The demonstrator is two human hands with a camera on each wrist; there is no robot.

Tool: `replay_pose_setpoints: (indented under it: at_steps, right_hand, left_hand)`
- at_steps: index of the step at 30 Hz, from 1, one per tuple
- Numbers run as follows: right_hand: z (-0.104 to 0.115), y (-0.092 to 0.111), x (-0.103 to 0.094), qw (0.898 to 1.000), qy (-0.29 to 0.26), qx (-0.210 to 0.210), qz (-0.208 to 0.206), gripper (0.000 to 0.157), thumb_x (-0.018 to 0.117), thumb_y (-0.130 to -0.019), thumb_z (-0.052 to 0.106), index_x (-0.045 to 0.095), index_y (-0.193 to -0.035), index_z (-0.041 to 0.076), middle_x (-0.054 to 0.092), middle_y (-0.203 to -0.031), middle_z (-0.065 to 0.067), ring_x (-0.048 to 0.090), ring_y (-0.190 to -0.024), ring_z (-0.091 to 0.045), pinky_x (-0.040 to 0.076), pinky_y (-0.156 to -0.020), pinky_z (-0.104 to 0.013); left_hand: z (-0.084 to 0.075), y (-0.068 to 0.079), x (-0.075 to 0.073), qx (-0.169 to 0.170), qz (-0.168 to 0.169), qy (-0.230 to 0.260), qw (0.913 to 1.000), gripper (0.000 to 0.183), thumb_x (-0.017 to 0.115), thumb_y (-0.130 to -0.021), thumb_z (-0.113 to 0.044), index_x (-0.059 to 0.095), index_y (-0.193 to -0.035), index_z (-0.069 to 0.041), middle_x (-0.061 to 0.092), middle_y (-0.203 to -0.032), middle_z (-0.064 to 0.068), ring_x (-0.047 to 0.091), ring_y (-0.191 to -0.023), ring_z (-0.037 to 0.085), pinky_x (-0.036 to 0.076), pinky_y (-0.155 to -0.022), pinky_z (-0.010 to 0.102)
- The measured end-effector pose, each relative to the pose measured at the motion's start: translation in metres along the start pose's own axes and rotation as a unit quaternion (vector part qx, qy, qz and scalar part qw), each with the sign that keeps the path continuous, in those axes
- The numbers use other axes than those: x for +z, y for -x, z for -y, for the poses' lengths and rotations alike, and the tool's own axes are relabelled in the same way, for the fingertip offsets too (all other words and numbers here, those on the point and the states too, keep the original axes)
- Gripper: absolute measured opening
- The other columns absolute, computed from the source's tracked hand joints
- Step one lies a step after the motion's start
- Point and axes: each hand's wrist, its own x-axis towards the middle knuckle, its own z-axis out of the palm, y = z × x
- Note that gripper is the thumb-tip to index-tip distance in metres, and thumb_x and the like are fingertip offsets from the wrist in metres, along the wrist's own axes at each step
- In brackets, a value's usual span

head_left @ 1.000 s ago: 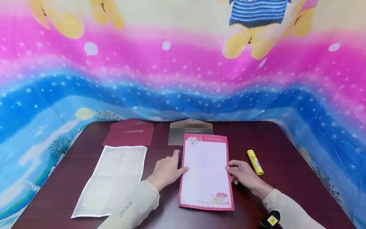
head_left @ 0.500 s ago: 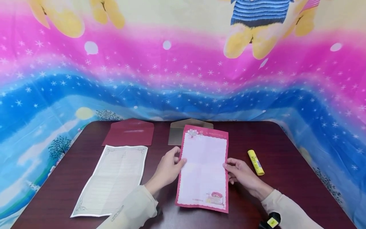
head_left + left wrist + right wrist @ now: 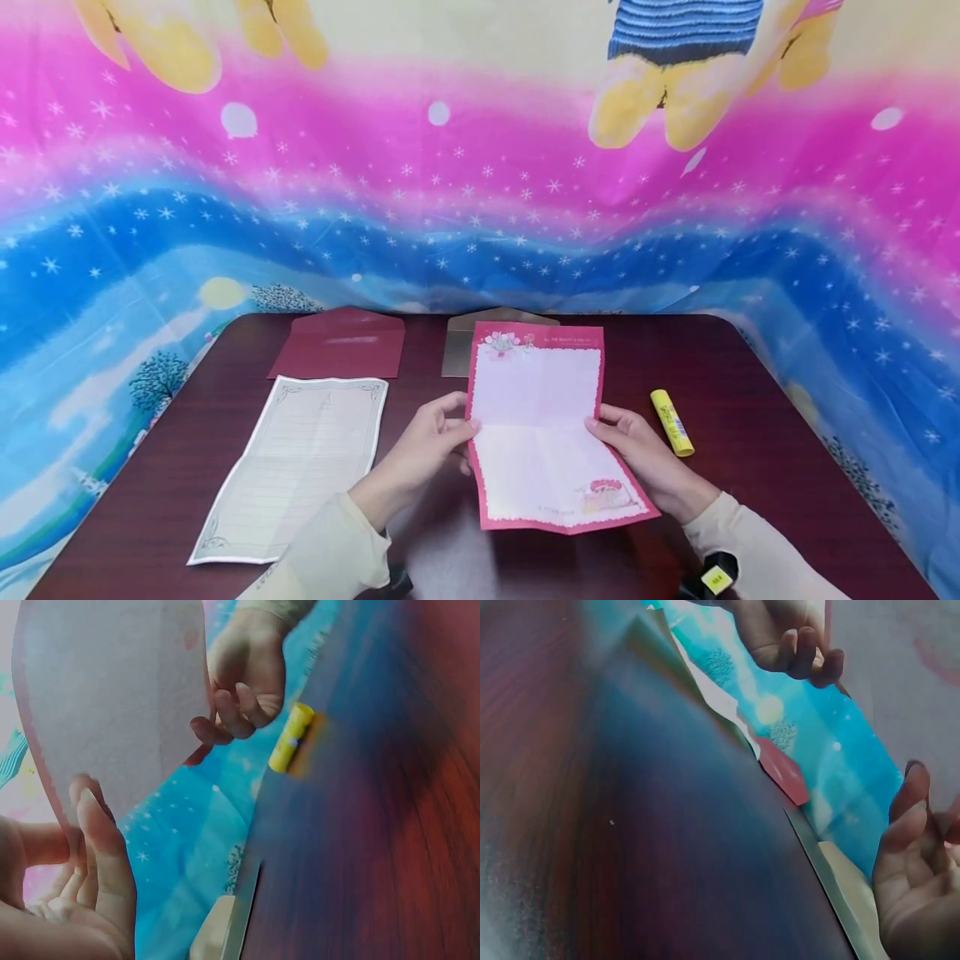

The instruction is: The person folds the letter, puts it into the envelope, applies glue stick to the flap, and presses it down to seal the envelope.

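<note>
A sheet of letter paper (image 3: pixel 536 400) with a pink-red border, flowers at the top and a small picture at the bottom right is held up over the table. My left hand (image 3: pixel 423 442) pinches its left edge, thumb in front and fingers behind. On the opposite edge my right hand (image 3: pixel 648 458) pinches it the same way. Crossing creases mark the paper, and its lower part bends toward me. Both wrist views show its back, with the left hand (image 3: pixel 82 877) and right hand (image 3: pixel 922 862) gripping the edges clear of the tabletop.
A second letter sheet (image 3: pixel 307 467) with a grey ornamental border lies at left. Behind it is a red envelope (image 3: pixel 345 350), flap up. A grey-gold envelope (image 3: pixel 456 354) is partly hidden by the held paper. A yellow glue stick (image 3: pixel 671 423) lies right, on the dark table (image 3: pixel 765 500).
The pink-bordered paper has risen off the table and tilted, its lower end now flaring toward the right. My left hand went from touching its edge to pinching it; the right kept its pinch.
</note>
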Motion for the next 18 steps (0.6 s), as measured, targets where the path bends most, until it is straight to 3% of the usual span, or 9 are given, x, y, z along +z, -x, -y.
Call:
replay_pose_setpoints:
  at_steps: [4,11,15,18]
  right_hand:
    - [0.003,0.0,0.0,0.999,-0.048,0.008,0.024,0.034,0.048,-0.108,0.03,0.051,-0.138,0.016,0.076,-0.115,0.002,0.076,-0.098,-0.015,0.061,-0.084,-0.032]
    - [0.003,0.0,0.0,0.999,-0.03,0.018,-0.002,0.032,0.051,-0.106,0.032,0.053,-0.134,0.017,0.077,-0.11,0.005,0.076,-0.093,-0.011,0.061,-0.083,-0.028]
    - [0.002,-0.002,0.001,0.999,-0.032,0.026,-0.01,0.031,0.053,-0.105,0.032,0.053,-0.133,0.017,0.076,-0.107,0.005,0.075,-0.091,-0.01,0.061,-0.082,-0.027]
    - [0.002,-0.003,0.002,0.999,-0.047,0.014,0.01,0.024,0.051,-0.106,0.028,0.06,-0.127,0.02,0.075,-0.108,0.006,0.075,-0.091,-0.009,0.061,-0.081,-0.026]
  left_hand:
    - [-0.002,0.003,-0.004,-0.015,0.01,0.043,0.9989,0.051,0.06,-0.1,-0.013,0.043,-0.145,0.003,0.074,-0.09,-0.003,0.065,-0.064,0.009,0.056,-0.063,0.022]
    - [0.003,0.001,-0.01,-0.021,0.018,0.082,0.9962,0.044,0.056,-0.101,-0.011,0.048,-0.139,0.007,0.073,-0.089,-0.006,0.065,-0.07,0.006,0.055,-0.065,0.021]
    - [0.007,-0.002,-0.016,-0.033,0.024,0.124,0.9915,0.037,0.052,-0.102,-0.008,0.053,-0.137,0.002,0.075,-0.095,-0.005,0.07,-0.079,0.008,0.058,-0.071,0.023]
    - [0.009,-0.004,-0.019,-0.037,0.027,0.147,0.988,0.03,0.047,-0.103,-0.007,0.065,-0.127,-0.009,0.074,-0.1,-0.006,0.071,-0.086,0.01,0.059,-0.078,0.026]
